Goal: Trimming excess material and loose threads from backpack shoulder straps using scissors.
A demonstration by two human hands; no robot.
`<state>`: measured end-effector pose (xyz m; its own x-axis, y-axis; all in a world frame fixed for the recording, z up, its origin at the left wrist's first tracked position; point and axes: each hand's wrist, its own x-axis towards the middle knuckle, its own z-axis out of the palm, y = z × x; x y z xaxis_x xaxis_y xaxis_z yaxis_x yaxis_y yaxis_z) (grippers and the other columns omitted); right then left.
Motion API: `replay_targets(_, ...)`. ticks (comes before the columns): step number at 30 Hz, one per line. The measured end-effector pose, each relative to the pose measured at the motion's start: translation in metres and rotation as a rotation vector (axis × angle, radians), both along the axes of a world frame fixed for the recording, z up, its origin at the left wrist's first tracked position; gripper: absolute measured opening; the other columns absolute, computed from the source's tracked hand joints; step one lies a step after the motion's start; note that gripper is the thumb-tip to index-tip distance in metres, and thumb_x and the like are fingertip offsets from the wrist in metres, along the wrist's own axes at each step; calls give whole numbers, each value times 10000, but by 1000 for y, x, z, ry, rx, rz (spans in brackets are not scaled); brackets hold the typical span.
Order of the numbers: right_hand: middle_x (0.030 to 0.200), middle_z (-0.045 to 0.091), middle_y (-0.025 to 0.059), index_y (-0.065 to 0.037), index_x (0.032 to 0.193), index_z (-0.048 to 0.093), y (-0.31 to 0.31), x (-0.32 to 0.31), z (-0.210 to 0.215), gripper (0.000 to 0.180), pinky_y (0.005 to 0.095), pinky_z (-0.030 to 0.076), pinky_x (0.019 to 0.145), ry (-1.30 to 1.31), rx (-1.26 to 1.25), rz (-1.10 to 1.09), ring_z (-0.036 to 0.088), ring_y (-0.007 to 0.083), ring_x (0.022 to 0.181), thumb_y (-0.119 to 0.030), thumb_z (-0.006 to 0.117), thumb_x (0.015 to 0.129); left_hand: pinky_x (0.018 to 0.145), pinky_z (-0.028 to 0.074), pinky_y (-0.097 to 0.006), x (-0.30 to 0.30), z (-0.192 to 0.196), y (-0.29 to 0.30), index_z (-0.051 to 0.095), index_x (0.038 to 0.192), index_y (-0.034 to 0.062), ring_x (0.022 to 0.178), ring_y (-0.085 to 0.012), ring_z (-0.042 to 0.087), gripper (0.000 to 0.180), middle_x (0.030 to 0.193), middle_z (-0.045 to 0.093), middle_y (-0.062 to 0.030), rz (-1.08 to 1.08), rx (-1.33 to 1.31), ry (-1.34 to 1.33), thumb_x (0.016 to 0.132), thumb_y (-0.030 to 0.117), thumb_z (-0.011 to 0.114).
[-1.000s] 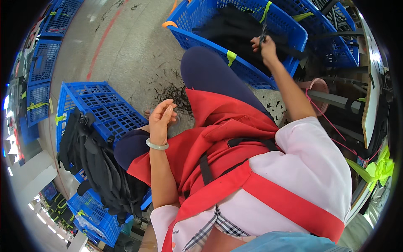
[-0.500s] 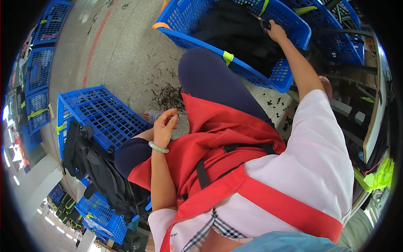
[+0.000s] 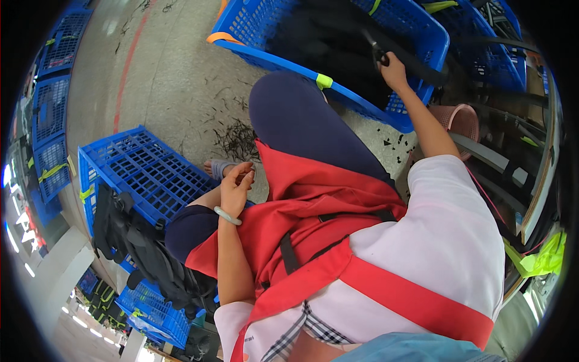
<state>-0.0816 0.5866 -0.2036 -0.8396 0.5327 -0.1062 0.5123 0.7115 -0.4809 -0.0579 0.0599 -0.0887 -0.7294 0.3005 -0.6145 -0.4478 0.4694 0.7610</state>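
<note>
My right hand [image 3: 395, 72] reaches into a blue plastic basket [image 3: 253, 59] at the top. Its fingers are closed round the black handles of scissors [image 3: 380, 55], whose blades point up and to the left. Under and around them lies a heap of black fabric [image 3: 319, 39] that fills much of the basket; its separate pieces cannot be made out. My left hand [image 3: 234, 188] hovers by my left knee, near the red apron. Its fingers are loosely curled with a gap to the thumb, and nothing shows in them. A pale bangle [image 3: 227, 216] circles the wrist.
A second blue basket [image 3: 151, 175] stands at left, with black strapped items [image 3: 136, 235] beside it. Dark scraps [image 3: 236, 142] litter the floor between the baskets. A pink bin [image 3: 461, 123] sits right of my forearm, near metal framing. More blue baskets [image 3: 51, 108] line the far left.
My right hand has drawn slightly nearer and left with the scissors, and the black fabric has shifted. The pink bin shows more fully. My left hand has barely moved.
</note>
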Motion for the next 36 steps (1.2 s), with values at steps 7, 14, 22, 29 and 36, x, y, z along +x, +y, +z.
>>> replay_targets(7,993,624,164,-24,1004,540,23,-14,24,300,418,469,858,37,160,-32,586,351,1014,-166,695,790,622,489,-226,2,-2,-1,632,1147,29,741,-93,595,265,893,662,-26,6,-43,40,895,106,603)
replay_targets(14,1073,631,190,-36,1050,563,86,-23,16,257,411,436,964,-389,640,161,576,346,1077,-103,613,807,650,488,-239,3,-9,3,633,1136,11,762,-106,601,269,921,676,-61,-7,-44,97,880,92,614)
replay_targets(22,918,636,161,-59,943,560,36,-33,82,121,446,484,792,6,497,244,600,348,935,-70,568,822,655,483,-234,3,6,1,641,1110,12,762,-88,593,244,899,671,-51,51,-16,238,884,103,624)
replay_targets(29,929,626,35,-74,997,614,-69,-73,205,391,343,483,766,844,416,683,564,247,853,97,622,646,759,497,-285,-14,37,-17,555,1207,-5,885,-160,609,367,1055,637,-78,466,404,29,995,287,485)
replay_targets(36,921,627,98,-18,964,598,-217,-99,316,322,370,465,727,1082,405,1197,571,295,833,58,616,652,803,502,-351,2,88,-16,511,1238,-29,986,-233,604,561,1107,617,-162,275,1096,-110,985,463,413)
